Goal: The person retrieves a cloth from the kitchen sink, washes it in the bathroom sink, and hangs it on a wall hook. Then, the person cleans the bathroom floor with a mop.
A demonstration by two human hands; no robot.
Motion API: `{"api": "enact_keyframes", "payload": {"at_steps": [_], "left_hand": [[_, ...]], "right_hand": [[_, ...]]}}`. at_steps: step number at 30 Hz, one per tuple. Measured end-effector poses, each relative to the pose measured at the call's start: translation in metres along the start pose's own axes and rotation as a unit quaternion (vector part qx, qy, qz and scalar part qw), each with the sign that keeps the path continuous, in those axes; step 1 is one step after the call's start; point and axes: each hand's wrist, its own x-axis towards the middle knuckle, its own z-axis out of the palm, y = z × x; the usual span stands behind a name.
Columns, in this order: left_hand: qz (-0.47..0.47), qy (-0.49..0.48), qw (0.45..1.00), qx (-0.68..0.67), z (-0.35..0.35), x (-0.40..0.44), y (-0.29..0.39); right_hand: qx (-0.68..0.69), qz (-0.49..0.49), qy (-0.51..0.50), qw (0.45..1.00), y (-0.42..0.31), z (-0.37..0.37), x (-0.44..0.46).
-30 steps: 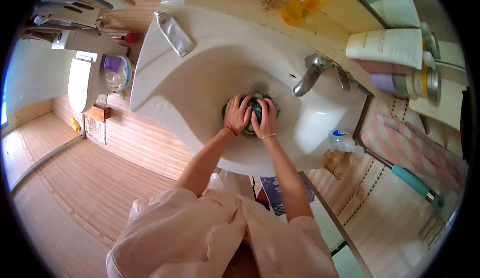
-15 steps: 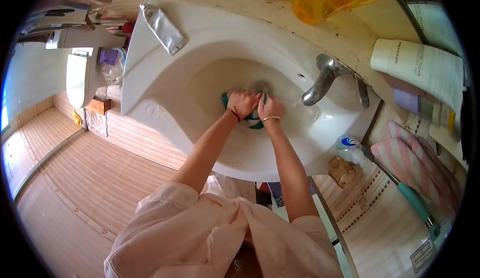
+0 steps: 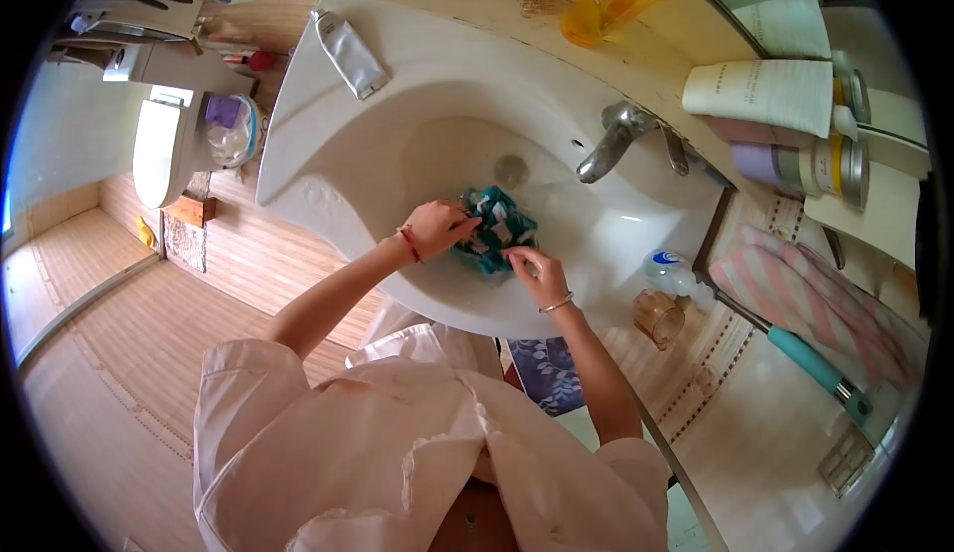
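A wet green-and-white patterned cloth [image 3: 505,222] lies spread and crumpled in shallow water in the white sink basin [image 3: 373,169]. My left hand [image 3: 435,230], with a red cord on the wrist, is closed on the cloth's left edge. At its lower right edge, my right hand [image 3: 540,276] pinches the fabric between thumb and fingers; a bangle circles that wrist. The drain [image 3: 511,169] shows beyond the cloth. The metal faucet [image 3: 618,142] stands on the basin's right side, apart from both hands.
A silver tube [image 3: 350,55] rests on the sink's upper left rim. On the ledge are a yellow bottle [image 3: 616,0] and a white tube [image 3: 760,88]. A clear brown cup [image 3: 658,318], a plastic bottle [image 3: 671,272] and a striped towel [image 3: 780,289] are at the right.
My hands were close together on the bunched cloth. They have moved apart, left hand to the left and right hand nearer my body, and the cloth is now spread wider.
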Motion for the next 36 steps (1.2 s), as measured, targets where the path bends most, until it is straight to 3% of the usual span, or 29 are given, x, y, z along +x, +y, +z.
{"api": "enact_keyframes", "payload": {"at_steps": [1,4,6,8,10,13,16,19,20,22,23,24,25,27,29,30,33,36], "left_hand": [[-0.052,-0.051,0.997,-0.026,-0.004,-0.004,0.004],[-0.087,0.039,0.995,-0.024,-0.001,-0.012,0.005],[-0.008,0.123,0.992,0.036,0.014,-0.011,-0.013],[0.03,0.196,0.977,0.075,0.027,-0.012,-0.021],[0.026,0.263,0.96,0.094,0.033,-0.012,-0.021],[0.006,0.323,0.935,0.143,0.03,-0.015,-0.02],[-0.076,0.321,0.936,0.121,0.036,-0.016,-0.036],[-0.137,0.198,0.969,0.056,0.032,-0.014,-0.046],[-0.12,0.235,0.964,-0.016,0.036,-0.007,-0.053],[-0.083,0.307,0.935,-0.156,0.049,0.012,-0.067],[-0.107,0.345,0.91,-0.204,0.052,0.022,-0.063],[-0.131,0.381,0.88,-0.252,0.059,0.034,-0.054],[-0.107,0.418,0.873,-0.228,0.063,0.042,-0.04],[-0.066,0.408,0.875,-0.252,0.083,0.066,-0.031],[-0.054,0.39,0.898,-0.194,0.093,0.085,-0.027],[-0.057,0.387,0.91,-0.137,0.099,0.091,-0.026],[-0.046,0.372,0.927,0.015,0.094,0.081,-0.01],[-0.07,0.325,0.938,0.095,0.086,0.088,-0.012]], "right_hand": [[0.021,0.039,-0.042,0.998,-0.003,-0.004,-0.008],[-0.112,-0.073,0.108,0.985,-0.022,-0.029,-0.02],[-0.094,-0.12,0.35,0.924,-0.039,-0.06,-0.016],[-0.142,-0.193,0.434,0.869,-0.08,-0.102,-0.008],[-0.184,-0.246,0.424,0.852,-0.118,-0.126,0.005],[-0.289,-0.245,0.386,0.841,-0.118,-0.137,0.024],[-0.336,-0.228,0.34,0.848,-0.098,-0.132,0.02],[-0.184,-0.188,0.372,0.89,-0.089,-0.101,0.008],[-0.127,-0.168,0.391,0.896,-0.087,-0.092,0.003],[-0.046,-0.066,0.43,0.899,-0.038,-0.067,-0.008],[0.092,-0.028,0.42,0.902,-0.01,-0.047,-0.005],[0.12,0.073,0.395,0.908,0.018,-0.028,0.003],[-0.034,0.091,0.299,0.949,0.084,-0.01,0.011],[0.095,0.285,0.196,0.933,0.092,0.011,0.049],[0.072,0.201,0.313,0.926,0.086,0.042,0.083],[0.001,0.168,0.416,0.894,0.059,0.058,0.093],[-0.202,0.119,0.361,0.902,0.05,0.07,0.099],[-0.288,0.119,0.365,0.877,0.069,0.075,0.103]]}}
